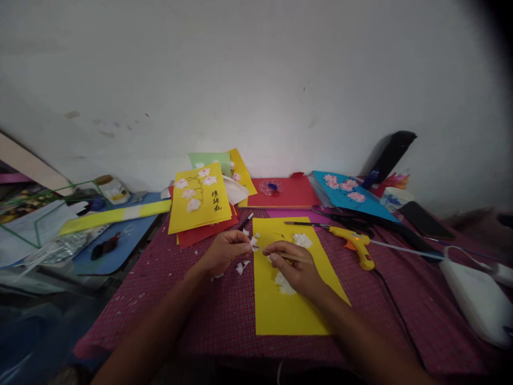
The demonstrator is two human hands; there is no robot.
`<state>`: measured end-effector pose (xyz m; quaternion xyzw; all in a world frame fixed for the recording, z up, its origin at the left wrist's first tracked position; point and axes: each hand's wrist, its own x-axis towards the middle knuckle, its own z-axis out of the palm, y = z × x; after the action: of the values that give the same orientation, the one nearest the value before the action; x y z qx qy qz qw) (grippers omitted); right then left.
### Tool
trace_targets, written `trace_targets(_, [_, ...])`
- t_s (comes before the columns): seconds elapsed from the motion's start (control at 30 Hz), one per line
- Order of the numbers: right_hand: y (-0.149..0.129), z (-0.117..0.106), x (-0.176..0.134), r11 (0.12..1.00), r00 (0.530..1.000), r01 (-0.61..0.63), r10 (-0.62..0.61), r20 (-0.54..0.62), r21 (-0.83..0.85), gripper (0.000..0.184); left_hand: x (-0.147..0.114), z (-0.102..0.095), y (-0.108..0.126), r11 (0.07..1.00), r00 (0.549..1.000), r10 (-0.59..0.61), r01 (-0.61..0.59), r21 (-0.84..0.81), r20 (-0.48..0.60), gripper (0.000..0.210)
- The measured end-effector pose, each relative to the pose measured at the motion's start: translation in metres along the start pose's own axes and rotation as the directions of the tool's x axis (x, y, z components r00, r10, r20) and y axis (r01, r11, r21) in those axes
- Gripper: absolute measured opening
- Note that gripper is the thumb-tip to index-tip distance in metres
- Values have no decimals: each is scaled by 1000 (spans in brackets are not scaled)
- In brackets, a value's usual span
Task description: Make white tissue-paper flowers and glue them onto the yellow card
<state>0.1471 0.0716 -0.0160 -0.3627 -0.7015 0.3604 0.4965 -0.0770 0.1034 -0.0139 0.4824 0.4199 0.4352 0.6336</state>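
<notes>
My left hand (228,251) pinches a small white scrap of paper (254,243) by the left edge of a yellow sheet (288,321). Closed around a thin tan stick (298,259), my right hand (296,267) is over that sheet; the stick's tip points at the scrap. Whether they touch is too small to tell. On the yellow sheet are white crumpled paper tufts (302,240), one partly hidden by my right hand. More white scraps (240,267) lie on the purple-red checked cloth beside my left hand.
A yellow glue gun (358,246) with a lit orange light lies right of the sheet, its cord running forward. A brush (304,223) crosses the sheet's top edge. Finished-looking flower cards (200,198) and a blue card (352,192) stand behind. A phone (427,220) is at right.
</notes>
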Motion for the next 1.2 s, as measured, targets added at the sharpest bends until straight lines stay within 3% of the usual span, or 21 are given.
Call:
trace_targets(0.33, [0, 8, 1, 951, 983, -153, 175, -58, 267, 17, -1, -3, -6, 992, 997, -4, -5, 127, 75, 28])
trace_targets(0.47, [5, 10, 0, 914, 982, -171, 188, -10, 367, 19, -2, 0, -4, 984, 996, 19, -35, 177, 92, 26])
trace_targets(0.57, [6, 9, -1, 931, 986, -152, 164, -6, 333, 22, -2, 1, -2, 983, 996, 22, -38, 181, 89, 27])
trace_targets(0.8, [4, 10, 2, 985, 984, -117, 132, -118, 126, 31, -2, 3, -4, 970, 995, 0, -24, 243, 99, 28])
trace_targets(1.07, [4, 5, -2, 949, 992, -127, 129, 10, 288, 17, 0, -3, -8, 965, 993, 3, -34, 259, 121, 28])
trace_targets(1.2, [7, 8, 0, 944, 976, -194, 213, -43, 266, 22, 0, -3, -8, 961, 993, 7, -38, 274, 116, 29])
